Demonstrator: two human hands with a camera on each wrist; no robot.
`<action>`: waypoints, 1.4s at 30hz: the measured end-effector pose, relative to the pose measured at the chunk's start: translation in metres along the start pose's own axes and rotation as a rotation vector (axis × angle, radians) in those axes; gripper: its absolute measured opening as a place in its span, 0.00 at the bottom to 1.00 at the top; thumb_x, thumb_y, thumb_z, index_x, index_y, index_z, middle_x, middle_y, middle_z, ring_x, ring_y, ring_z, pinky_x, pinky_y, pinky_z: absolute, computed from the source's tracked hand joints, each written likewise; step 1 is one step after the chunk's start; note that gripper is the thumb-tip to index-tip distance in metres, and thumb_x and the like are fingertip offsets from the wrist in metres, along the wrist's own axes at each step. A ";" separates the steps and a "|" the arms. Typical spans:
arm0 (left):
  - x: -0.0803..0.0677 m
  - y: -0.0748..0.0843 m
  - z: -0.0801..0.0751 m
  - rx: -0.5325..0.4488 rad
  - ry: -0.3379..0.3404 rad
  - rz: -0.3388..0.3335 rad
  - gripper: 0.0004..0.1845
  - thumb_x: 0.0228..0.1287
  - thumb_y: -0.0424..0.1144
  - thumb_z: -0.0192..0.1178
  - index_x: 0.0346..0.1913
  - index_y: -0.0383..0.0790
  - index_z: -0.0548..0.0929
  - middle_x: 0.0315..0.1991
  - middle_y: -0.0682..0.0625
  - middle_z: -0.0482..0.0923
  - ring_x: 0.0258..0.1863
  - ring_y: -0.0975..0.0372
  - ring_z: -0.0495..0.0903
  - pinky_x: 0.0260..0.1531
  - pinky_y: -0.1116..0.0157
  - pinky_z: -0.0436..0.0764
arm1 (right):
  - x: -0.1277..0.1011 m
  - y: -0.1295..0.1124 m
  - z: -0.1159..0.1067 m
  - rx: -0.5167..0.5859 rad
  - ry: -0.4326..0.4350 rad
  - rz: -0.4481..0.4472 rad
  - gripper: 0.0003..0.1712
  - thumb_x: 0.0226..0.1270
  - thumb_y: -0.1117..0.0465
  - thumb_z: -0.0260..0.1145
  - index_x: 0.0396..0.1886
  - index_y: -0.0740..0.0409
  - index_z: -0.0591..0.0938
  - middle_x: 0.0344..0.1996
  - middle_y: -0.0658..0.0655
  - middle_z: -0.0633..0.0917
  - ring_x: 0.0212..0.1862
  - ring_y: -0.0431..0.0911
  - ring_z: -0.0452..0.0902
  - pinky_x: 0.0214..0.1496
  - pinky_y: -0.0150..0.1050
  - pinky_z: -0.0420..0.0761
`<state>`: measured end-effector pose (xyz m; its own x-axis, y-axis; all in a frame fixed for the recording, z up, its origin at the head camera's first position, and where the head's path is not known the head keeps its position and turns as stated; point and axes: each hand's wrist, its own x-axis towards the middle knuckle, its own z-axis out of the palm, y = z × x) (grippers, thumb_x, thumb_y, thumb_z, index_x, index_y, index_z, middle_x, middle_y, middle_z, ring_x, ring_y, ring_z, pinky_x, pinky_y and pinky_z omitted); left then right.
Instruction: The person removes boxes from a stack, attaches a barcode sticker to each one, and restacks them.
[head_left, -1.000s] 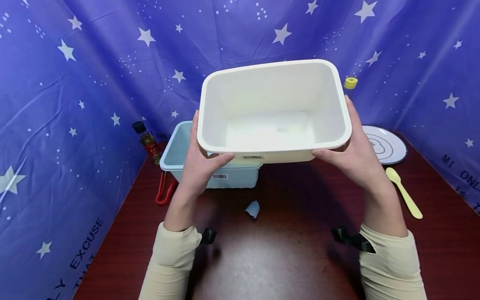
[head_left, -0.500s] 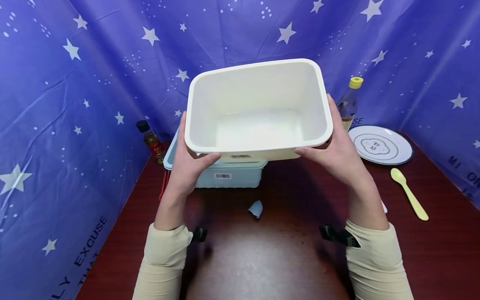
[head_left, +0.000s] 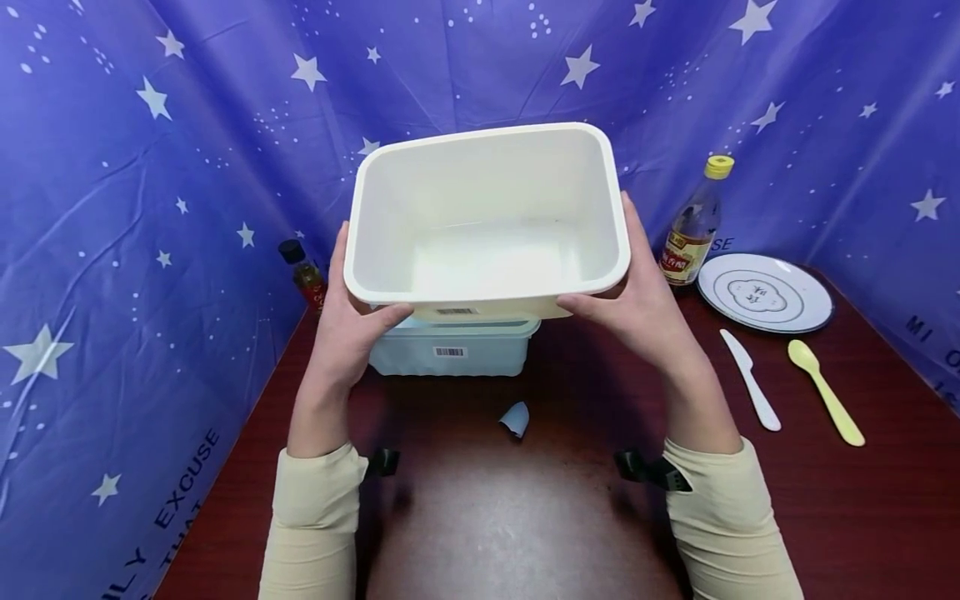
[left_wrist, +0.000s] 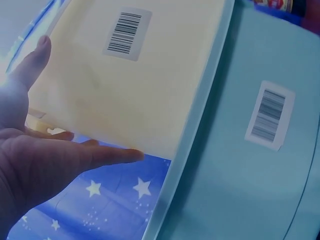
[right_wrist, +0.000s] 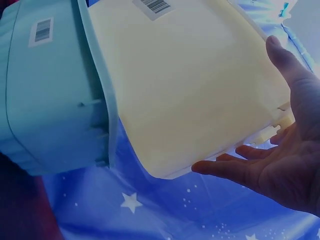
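- Both hands carry a white rectangular tub in the air, tipped so its open mouth faces the camera, directly above a pale blue tub on the table.
- The left hand grasps the tub's left end, thumb curled over the near rim, fingers spread under the base in the left wrist view.
- The right hand grasps the right end the same way, thumb along the near rim, fingers beneath.
- A barcode label sits on the white tub's wall; the blue tub bears its own.
- A small blue scrap lies on the table, in front of the blue tub.
- Off to the right: a yellow-capped bottle, a white plate, a white plastic knife and a yellow spoon.
- Far left, a dark-capped sauce bottle stands by the star-printed blue backdrop.
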<state>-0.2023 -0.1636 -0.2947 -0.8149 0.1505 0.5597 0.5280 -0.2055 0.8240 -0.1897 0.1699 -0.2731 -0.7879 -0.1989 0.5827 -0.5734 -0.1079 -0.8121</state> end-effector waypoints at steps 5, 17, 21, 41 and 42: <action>-0.001 0.002 -0.010 -0.020 0.010 -0.007 0.60 0.52 0.16 0.67 0.81 0.57 0.49 0.76 0.42 0.54 0.70 0.38 0.59 0.56 0.56 0.80 | 0.003 -0.008 0.016 0.021 -0.011 -0.024 0.65 0.48 0.82 0.75 0.81 0.50 0.53 0.68 0.63 0.66 0.60 0.60 0.70 0.51 0.42 0.84; -0.006 0.008 -0.038 0.001 0.024 0.008 0.59 0.51 0.13 0.64 0.81 0.55 0.50 0.76 0.40 0.55 0.69 0.39 0.59 0.58 0.58 0.78 | 0.007 -0.002 0.045 -0.100 0.017 -0.059 0.68 0.44 0.80 0.78 0.82 0.57 0.50 0.68 0.62 0.67 0.59 0.56 0.74 0.54 0.41 0.81; -0.008 0.009 -0.045 -0.008 0.017 0.003 0.60 0.50 0.10 0.61 0.81 0.54 0.50 0.75 0.37 0.54 0.68 0.39 0.60 0.56 0.57 0.79 | 0.007 0.000 0.053 -0.118 0.023 -0.079 0.69 0.43 0.80 0.79 0.82 0.58 0.49 0.68 0.62 0.66 0.59 0.56 0.73 0.56 0.43 0.80; -0.005 -0.017 -0.063 0.113 0.036 -0.080 0.56 0.51 0.18 0.67 0.80 0.51 0.53 0.69 0.40 0.64 0.62 0.47 0.69 0.53 0.61 0.79 | 0.006 0.021 0.063 -0.278 0.055 0.051 0.64 0.49 0.70 0.81 0.80 0.62 0.52 0.67 0.66 0.69 0.63 0.54 0.69 0.69 0.45 0.64; -0.005 -0.019 -0.064 0.128 0.036 -0.091 0.56 0.51 0.18 0.67 0.80 0.52 0.53 0.69 0.42 0.64 0.62 0.49 0.70 0.53 0.62 0.79 | 0.006 0.024 0.063 -0.279 0.053 0.058 0.63 0.49 0.69 0.81 0.80 0.62 0.52 0.67 0.66 0.69 0.63 0.54 0.69 0.69 0.46 0.64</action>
<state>-0.2237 -0.2225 -0.3187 -0.8677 0.1277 0.4803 0.4756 -0.0671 0.8771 -0.1944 0.1049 -0.2908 -0.8278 -0.1449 0.5420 -0.5606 0.1754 -0.8093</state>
